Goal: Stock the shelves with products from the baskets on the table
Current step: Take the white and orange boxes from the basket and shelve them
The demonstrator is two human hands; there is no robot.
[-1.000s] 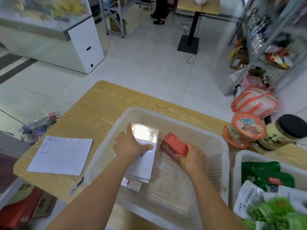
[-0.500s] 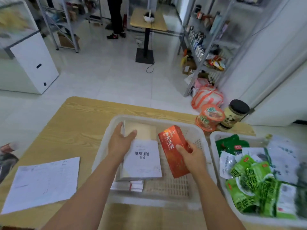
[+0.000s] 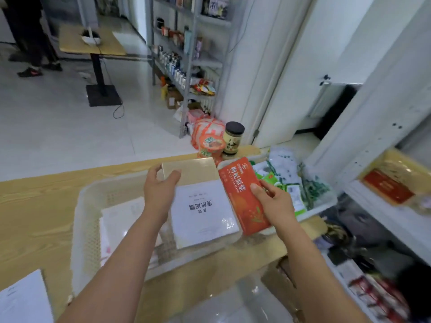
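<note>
On the far left of the counter (image 3: 35,206) a sheet of paper (image 3: 23,301) lies by itself. Next along, the white perforated basket (image 3: 86,229) holds only a few flat white packs (image 3: 121,220) on its floor. A second ago both hands were down inside it; now they have come up clear of the rim, each with a product, and the view has swung right toward the shelving. To my eye that means picking is done for this pair and the carry to a shelf has begun.

The left hand (image 3: 158,194) grips the beige-and-white flat box (image 3: 203,203) at its far left corner, thumb on top, fingers curled under the edge. The box is held above the basket, nearly level, its printed face up; its long axis runs away from the person, the beige end farthest off.

Just beside it, almost touching, the right hand (image 3: 275,203) pinches the orange-red carton (image 3: 245,194), thumb pressed on the face, fingers behind. The carton has gone from lying low in the basket to raised and face up; its long axis points away and slightly left, the logo end far.

Beyond it sits the second basket (image 3: 324,201) with green packets (image 3: 279,176). At far right is the white shelf unit (image 3: 396,220), a red-labelled yellow pack (image 3: 394,180) already on it, the likely destination.
</note>
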